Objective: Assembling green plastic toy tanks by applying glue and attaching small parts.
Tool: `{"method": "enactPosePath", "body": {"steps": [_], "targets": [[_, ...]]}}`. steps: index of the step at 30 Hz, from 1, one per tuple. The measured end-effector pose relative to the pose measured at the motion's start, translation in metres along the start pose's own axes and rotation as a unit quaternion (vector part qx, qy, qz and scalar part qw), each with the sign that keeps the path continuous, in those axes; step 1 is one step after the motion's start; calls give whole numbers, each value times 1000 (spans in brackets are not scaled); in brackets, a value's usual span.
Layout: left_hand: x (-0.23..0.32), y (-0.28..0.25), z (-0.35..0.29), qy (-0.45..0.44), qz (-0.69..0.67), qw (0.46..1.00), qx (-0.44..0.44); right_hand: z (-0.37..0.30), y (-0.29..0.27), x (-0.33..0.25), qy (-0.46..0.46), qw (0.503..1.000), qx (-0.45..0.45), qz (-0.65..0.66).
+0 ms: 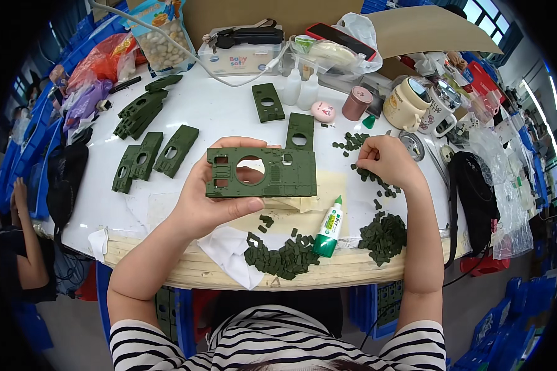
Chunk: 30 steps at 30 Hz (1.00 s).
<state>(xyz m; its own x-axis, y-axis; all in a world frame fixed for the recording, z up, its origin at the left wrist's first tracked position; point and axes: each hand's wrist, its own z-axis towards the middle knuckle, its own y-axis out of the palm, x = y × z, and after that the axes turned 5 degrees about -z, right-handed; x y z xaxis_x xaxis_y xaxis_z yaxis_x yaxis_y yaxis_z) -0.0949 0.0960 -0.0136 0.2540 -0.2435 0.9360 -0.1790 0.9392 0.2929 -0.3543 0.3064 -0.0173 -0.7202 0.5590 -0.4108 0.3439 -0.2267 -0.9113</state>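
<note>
Green and finely moulded, the rectangular shell (284, 178) with a round opening is grasped by the left hand (198, 193), left of the white-and-green bottle (329, 229). Beyond the bottle, rightward, the right hand (388, 161) bunches its fingertips beside small, flat chips (351, 142); whether it pinches one, I cannot tell.

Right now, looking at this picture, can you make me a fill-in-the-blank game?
The person's ____ hand holds a green part. The biggest hole in that part is shaped like a ____. The labelled bottle has a tip coloured ____. The sleeves have a pattern of black and white ____.

Missing words: left; circle; green; stripes.
</note>
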Motion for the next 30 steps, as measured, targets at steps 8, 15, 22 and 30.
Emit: {"method": "enactPosePath", "body": {"steps": [8, 15, 22, 30], "targets": [[-2, 0, 0, 20, 20, 999, -27, -6, -10, -12, -8, 993, 79, 88], [-5, 3, 0, 77, 88, 993, -34, -25, -12, -50, -76, 901, 39, 425], [-16, 9, -2, 167, 140, 974, -65, -40, -4, -77, -62, 845, -53, 529], [-17, 14, -2, 227, 192, 952, -69, -49, -4, -85, -71, 839, -34, 539]]}}
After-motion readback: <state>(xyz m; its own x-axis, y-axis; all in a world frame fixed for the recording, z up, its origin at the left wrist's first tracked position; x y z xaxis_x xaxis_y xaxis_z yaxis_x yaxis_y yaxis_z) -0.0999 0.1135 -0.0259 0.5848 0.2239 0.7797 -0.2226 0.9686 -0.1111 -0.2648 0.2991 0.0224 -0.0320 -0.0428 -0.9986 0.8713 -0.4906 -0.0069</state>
